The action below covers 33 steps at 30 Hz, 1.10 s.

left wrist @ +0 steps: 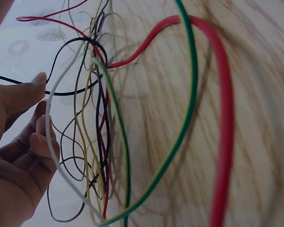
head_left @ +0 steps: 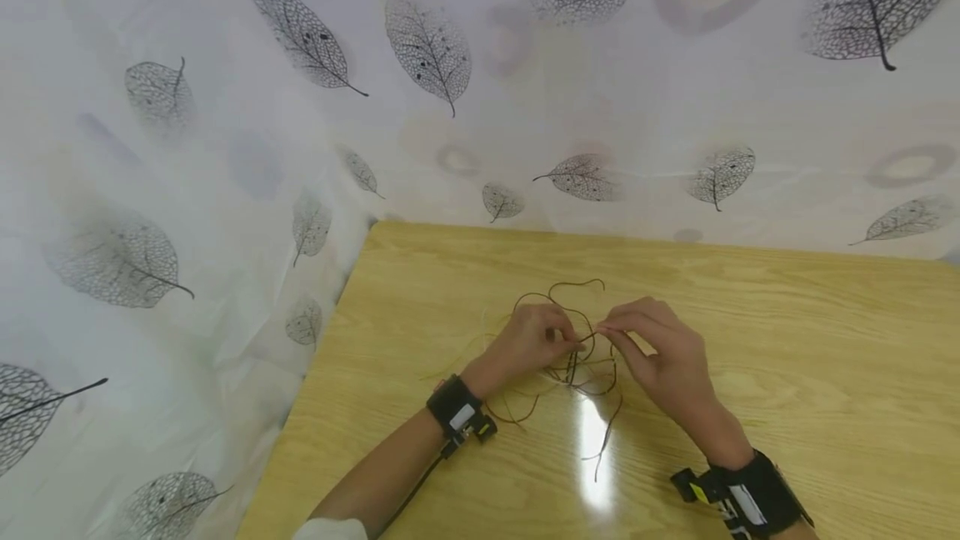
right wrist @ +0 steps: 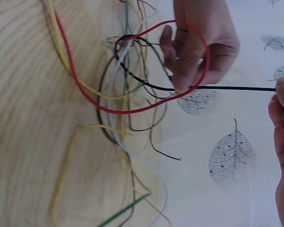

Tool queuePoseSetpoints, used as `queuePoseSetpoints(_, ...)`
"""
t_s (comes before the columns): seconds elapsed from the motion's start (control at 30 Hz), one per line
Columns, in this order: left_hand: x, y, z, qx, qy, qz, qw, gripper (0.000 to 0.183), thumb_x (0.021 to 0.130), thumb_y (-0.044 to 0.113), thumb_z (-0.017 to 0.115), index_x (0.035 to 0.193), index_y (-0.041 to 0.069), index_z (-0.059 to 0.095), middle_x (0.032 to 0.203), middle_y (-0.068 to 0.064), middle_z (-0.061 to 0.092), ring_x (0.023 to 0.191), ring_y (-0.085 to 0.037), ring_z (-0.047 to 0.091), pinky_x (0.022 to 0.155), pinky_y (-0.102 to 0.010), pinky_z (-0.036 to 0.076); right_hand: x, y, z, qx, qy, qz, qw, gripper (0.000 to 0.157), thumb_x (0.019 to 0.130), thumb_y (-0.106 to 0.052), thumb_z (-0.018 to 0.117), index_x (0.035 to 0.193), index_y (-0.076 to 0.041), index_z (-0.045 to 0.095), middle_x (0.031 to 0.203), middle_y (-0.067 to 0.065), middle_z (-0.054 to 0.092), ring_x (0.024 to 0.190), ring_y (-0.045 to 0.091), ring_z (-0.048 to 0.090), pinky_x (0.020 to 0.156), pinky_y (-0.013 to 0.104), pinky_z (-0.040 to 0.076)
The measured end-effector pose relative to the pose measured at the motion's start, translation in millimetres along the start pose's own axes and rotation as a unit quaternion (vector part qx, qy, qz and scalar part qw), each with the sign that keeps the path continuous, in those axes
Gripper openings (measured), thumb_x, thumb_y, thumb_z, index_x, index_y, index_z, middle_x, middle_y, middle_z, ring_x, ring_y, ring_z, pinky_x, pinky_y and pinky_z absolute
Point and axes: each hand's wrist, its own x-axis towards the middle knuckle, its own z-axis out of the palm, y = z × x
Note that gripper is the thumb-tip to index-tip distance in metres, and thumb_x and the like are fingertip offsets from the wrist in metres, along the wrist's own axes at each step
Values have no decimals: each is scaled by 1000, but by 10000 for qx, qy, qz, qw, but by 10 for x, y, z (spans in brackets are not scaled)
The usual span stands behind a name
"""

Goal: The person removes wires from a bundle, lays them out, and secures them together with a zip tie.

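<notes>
A black wire (right wrist: 236, 88) is stretched straight between my two hands. My left hand (head_left: 528, 336) pinches it between thumb and finger close to the tangle of thin wires (left wrist: 97, 118). Farther out along the same wire, my right hand (head_left: 667, 357) pinches it between thumb and fingertips. From the tangle, loops of red wire (right wrist: 128, 112), green-and-yellow wire (left wrist: 195, 85), white wire (left wrist: 49, 127) and yellow wire (right wrist: 66, 163) spread out around the hands. Some of the strands overlap too closely to trace.
Beneath the hands lies a wood-grain table (head_left: 825, 373), with a bright light reflection near its front. A white, leaf-printed sheet (head_left: 450, 148) hangs along the back and left sides. Both wrists wear black straps with small cameras (head_left: 682, 484).
</notes>
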Motion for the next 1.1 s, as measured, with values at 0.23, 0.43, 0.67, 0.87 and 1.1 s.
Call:
queuePoseSetpoints(0.23,7,-11,25,21,-137,-86,9999,8,81,24,80,78,18,75,78,13,65,62,3,53,52,-9,46,184,-153,-161,124,342,-84,9993,18,65,9,82,78,-1,74,79,12,70,77,22,62,82,13,47)
queuePoseSetpoints(0.43,-13,-33,54,59,-225,-275,9994,8,80,27,80,79,20,75,77,15,62,63,2,51,53,-10,45,311,-270,-304,524,753,-135,9957,11,79,-3,79,75,6,73,75,16,69,76,19,63,79,14,47)
queuePoseSetpoints(0.67,-27,-78,93,135,-291,-415,9986,9,80,31,79,78,24,75,78,17,62,67,2,51,57,-12,45,309,-223,-413,958,1130,-140,9889,11,76,1,80,75,10,73,77,18,70,79,18,64,80,17,50)
queuePoseSetpoints(0.87,-37,-113,142,87,-317,-425,9986,9,79,31,79,78,24,75,79,17,64,69,2,52,61,-13,46,284,-203,-457,883,1106,84,9899,8,74,4,81,77,8,74,78,15,71,81,16,65,81,17,50)
queuePoseSetpoints(1.1,-75,-173,183,60,-263,-468,9985,9,79,33,79,79,25,74,84,17,62,75,3,54,64,-13,48,306,-311,-384,496,252,757,9956,24,69,12,78,88,-2,74,85,8,70,83,9,60,77,13,43)
